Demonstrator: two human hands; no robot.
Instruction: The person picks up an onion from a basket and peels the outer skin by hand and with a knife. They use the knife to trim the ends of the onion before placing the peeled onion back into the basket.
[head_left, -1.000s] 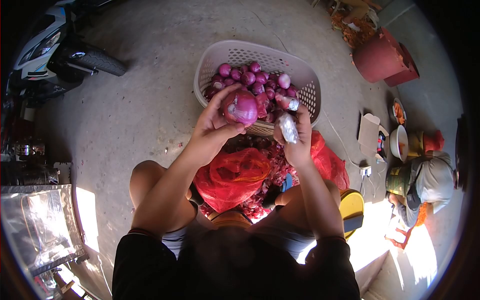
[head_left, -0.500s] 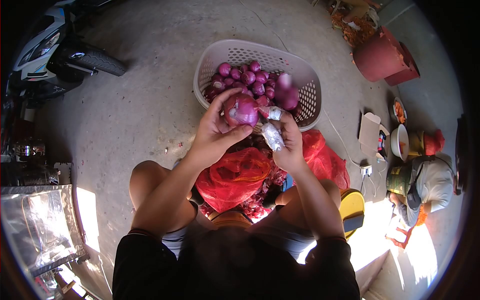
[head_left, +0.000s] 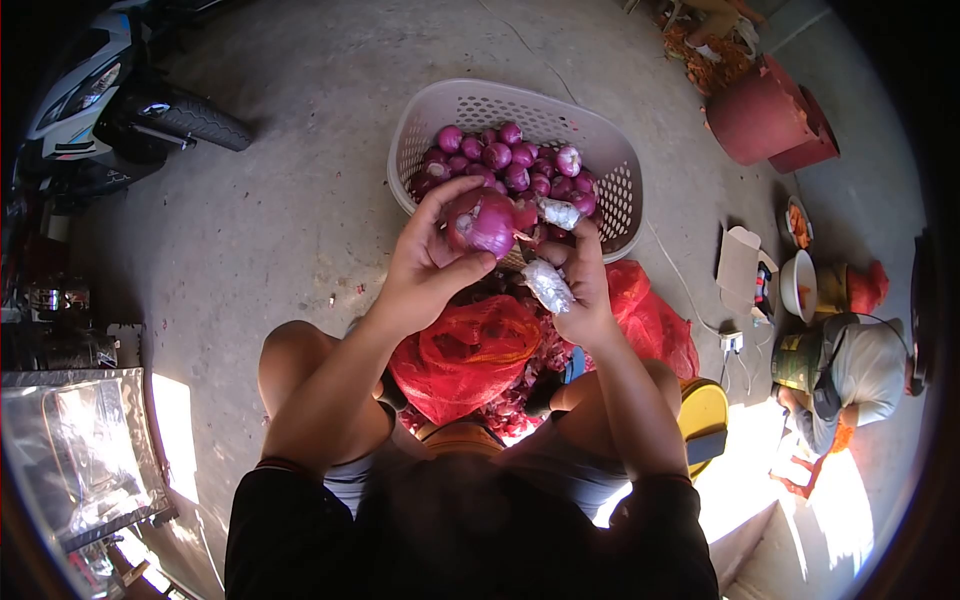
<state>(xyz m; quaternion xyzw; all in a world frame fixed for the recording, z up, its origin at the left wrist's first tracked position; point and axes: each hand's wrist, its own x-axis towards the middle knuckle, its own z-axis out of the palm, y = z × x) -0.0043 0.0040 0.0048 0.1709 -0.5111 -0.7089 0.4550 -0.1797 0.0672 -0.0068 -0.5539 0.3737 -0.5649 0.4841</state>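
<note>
Far left: motorbike wheel (head_left: 195, 115) on the concrete floor (head_left: 290, 110), well apart from the hands.

Left of centre: left hand (head_left: 420, 268), closed around a large onion (head_left: 478, 222). Grip moderately wide, with fingers along the far side and thumb along the near side. Onion location: raised over the near rim of the basket (head_left: 618, 150), not resting on the smaller onions (head_left: 497, 155) inside. Shape nearly round, with no marked long axis. Frayed, skin-covered end directed rightward, into the space between the hands.

Below, between the legs: red net bag (head_left: 462, 352), with loose onion skins (head_left: 508, 405) around it.

Right of centre: right hand (head_left: 588, 295), just beside the frayed end and nearer to it than the left palm. Silver wrap on the forefinger (head_left: 560, 213) and silver wrap on the thumb (head_left: 548, 286), set apart with a gap facing the onion. Grip open; no whole onion inside. Contact with the loose skin at the fingertips: cannot tell.

Farther right: second net bag (head_left: 650, 320) near the right forearm, then yellow lid (head_left: 703, 412) beside the knee. Far right: another person (head_left: 868, 365), bent low, well apart from both hands.
</note>
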